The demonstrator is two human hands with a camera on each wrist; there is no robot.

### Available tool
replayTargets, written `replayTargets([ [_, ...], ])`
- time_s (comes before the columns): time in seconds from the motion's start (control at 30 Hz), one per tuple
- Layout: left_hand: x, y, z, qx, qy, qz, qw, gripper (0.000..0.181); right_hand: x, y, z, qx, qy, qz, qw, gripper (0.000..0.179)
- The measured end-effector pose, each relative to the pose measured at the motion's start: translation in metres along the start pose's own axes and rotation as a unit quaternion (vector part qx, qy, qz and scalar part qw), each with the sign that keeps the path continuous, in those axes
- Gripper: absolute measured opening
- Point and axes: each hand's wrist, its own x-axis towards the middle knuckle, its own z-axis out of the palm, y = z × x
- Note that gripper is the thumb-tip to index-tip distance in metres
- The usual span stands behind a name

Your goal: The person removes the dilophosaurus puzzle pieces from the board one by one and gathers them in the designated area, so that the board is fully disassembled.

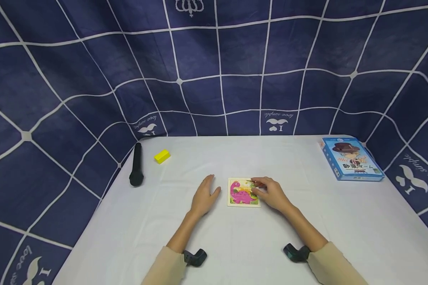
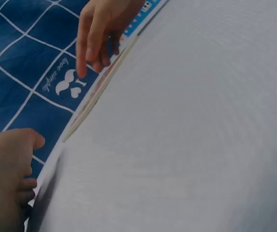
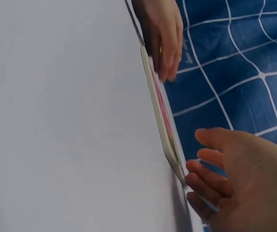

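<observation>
A square dinosaur jigsaw puzzle (image 1: 241, 194) in a pale frame lies flat on the white table, showing a pink dinosaur on a yellow and green scene. My right hand (image 1: 274, 194) is at its right edge, thumb and fingertips overlapping the picture in the head view. In the right wrist view its relaxed fingers (image 3: 208, 176) are right at the corner of the frame, pinching nothing. To the left of the puzzle, my left hand (image 1: 203, 199) rests apart from it, thumb spread and holding nothing. Both wrist views show the puzzle (image 2: 92, 104) nearly edge-on, its picture mostly hidden.
A yellow block (image 1: 162, 156) and a black microphone-shaped object (image 1: 137, 166) lie at the back left. A blue illustrated box (image 1: 353, 160) is at the back right. Dark blue gridded cloth (image 1: 235, 91) hangs behind and beside the white table (image 1: 242, 245).
</observation>
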Motion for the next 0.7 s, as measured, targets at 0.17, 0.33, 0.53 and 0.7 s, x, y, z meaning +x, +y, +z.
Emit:
replayTargets([
  [0.17, 0.004, 0.005, 0.010, 0.011, -0.047, 0.046, 0.9977, 0.062, 0.015, -0.005, 0.018, 0.025, -0.001, -0.001, 0.9997, 0.036],
  [0.33, 0.009, 0.012, 0.016, 0.038, -0.065, 0.067, 0.9949, 0.066, 0.032, -0.008, 0.032, 0.034, 0.001, -0.013, 0.9994, 0.034],
  [0.53, 0.007, 0.017, 0.021, 0.088, -0.075, 0.068, 0.9910, 0.066, 0.040, -0.006, 0.041, 0.021, -0.006, -0.003, 0.9998, 0.031],
  [0.7, 0.004, 0.016, 0.021, 0.106, -0.071, 0.077, 0.9888, 0.065, 0.040, -0.002, 0.043, 0.011, -0.009, -0.017, 0.9998, 0.028],
])
